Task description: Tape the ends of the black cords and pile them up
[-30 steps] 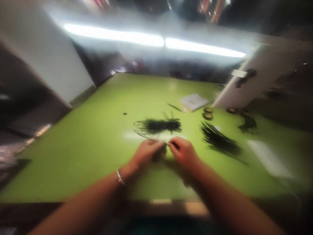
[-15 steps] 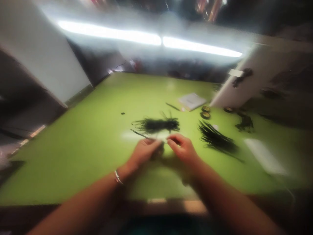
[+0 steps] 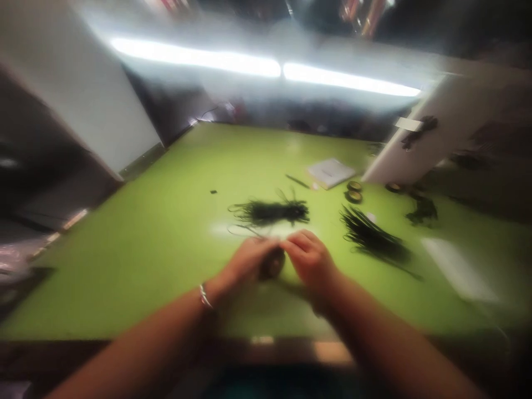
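Observation:
My left hand is closed on a thin black cord, whose looped end sticks out to the left above the knuckles. My right hand is pinched, its fingertips meeting those of my left hand over the green table. What the right fingertips hold is hidden, and the picture is blurred there. Just beyond both hands lies a bundle of black cords with looped ends. A second bundle of black cords lies to the right of my right hand.
Behind the bundles are a white pad, a dark pen-like stick and rolls of tape. Farther right lie a dark tangle and a white strip. A small black piece lies left. A white panel stands at right.
My hands have come together, fingertips now touching where a small gap was. The cord's free end shows as a wider loop. The whole view has shifted slightly.

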Demonstrator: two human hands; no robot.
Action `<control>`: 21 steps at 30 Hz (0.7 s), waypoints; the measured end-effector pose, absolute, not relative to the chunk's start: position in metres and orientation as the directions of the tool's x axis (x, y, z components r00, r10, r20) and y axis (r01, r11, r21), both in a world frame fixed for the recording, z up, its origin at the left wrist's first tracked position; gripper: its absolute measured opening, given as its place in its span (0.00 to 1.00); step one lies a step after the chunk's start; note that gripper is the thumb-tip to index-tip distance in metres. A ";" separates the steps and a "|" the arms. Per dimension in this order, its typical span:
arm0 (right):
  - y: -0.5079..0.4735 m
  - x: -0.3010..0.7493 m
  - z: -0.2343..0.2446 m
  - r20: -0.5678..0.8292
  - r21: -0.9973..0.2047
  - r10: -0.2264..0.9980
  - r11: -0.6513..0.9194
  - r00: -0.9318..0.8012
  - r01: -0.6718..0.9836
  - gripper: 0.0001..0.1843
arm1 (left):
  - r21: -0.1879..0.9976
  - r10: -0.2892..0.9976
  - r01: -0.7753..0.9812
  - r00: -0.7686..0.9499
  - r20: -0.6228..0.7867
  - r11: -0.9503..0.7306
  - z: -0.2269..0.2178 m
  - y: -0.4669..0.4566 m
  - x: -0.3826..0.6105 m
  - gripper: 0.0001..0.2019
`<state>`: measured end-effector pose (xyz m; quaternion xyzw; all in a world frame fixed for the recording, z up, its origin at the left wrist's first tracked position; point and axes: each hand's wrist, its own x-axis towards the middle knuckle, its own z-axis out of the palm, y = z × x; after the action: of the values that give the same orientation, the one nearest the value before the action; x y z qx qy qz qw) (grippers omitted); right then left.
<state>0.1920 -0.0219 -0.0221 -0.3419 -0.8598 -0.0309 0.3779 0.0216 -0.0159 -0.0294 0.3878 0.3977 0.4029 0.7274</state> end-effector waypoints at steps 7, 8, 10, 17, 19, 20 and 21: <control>-0.018 0.201 -0.014 0.593 -0.605 0.723 0.691 -0.355 0.396 0.09 | 0.953 0.937 -0.163 0.282 -0.204 0.256 -0.028 -0.017 0.019 0.16; -0.017 0.203 -0.011 0.533 -0.719 0.791 0.611 -0.301 0.331 0.11 | 0.967 0.953 -0.144 0.250 -0.172 0.212 -0.028 -0.017 0.019 0.14; -0.017 0.202 -0.007 0.366 -0.866 0.901 0.421 -0.232 0.269 0.13 | 0.988 0.978 -0.102 0.183 -0.099 0.118 -0.027 -0.017 0.020 0.12; -0.029 0.185 -0.013 0.268 -0.833 0.950 0.312 -0.161 0.457 0.06 | 0.971 0.977 0.130 0.101 0.188 -0.200 -0.024 -0.020 0.024 0.07; -0.029 0.185 -0.017 0.362 -0.758 0.915 0.400 -0.178 0.515 0.06 | 0.984 0.983 0.081 0.109 0.149 -0.158 -0.023 -0.020 0.025 0.08; -0.029 0.186 -0.019 0.426 -0.695 0.881 0.465 -0.206 0.549 0.06 | 0.994 0.987 0.034 0.126 0.097 -0.102 -0.023 -0.020 0.025 0.09; -0.027 0.187 -0.020 0.496 -0.614 0.834 0.534 -0.243 0.581 0.07 | 0.999 0.988 -0.015 0.153 0.034 -0.032 -0.023 -0.020 0.025 0.11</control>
<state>0.1872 -0.0274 -0.0199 -0.4573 -0.7732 0.1539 0.4115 0.0247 -0.0203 -0.0226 0.5421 0.4484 0.4714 0.5318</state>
